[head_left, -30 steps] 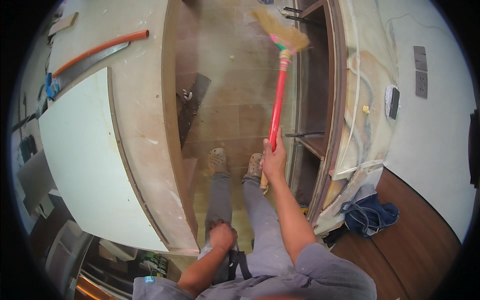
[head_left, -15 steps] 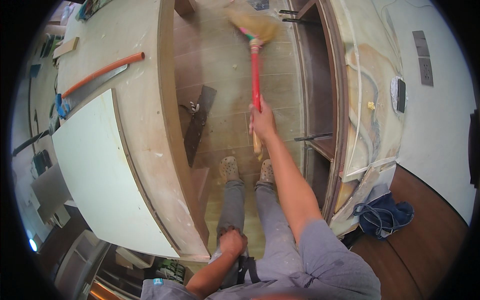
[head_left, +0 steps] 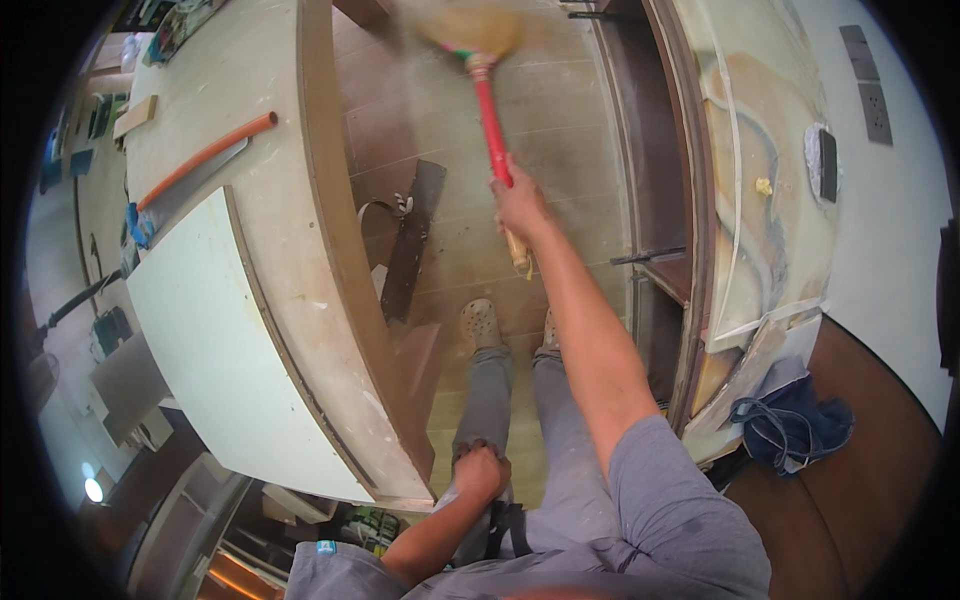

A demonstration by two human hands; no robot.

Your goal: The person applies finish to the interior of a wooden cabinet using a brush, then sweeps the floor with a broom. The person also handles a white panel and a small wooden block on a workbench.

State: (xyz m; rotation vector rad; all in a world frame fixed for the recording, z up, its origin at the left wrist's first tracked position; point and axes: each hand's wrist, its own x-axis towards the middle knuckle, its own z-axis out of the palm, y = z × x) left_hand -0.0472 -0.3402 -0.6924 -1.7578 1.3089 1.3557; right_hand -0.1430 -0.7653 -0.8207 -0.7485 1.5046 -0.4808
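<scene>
My right hand is wrapped round the red handle of a broom, whose bare butt end sticks out below my fist. At the far end, the straw broom head is blurred by motion over the dusty tile floor. Bent at my left knee, my left hand has its fingers curled on the grey trouser leg. A dark flat strip lies on the floor left of the broom, with a pale crumpled scrap against it.
A wooden counter walls off the left, bearing a white panel and an orange pipe. Open dark cabinet frames with protruding drawer slides line the right. Beside me, a dark blue cloth bag lies on brown boards.
The broom head has swept left and a little farther away, tilting the handle leftward. My right hand moved with it; my left hand stays on the knee. The whole view has shifted slightly.
</scene>
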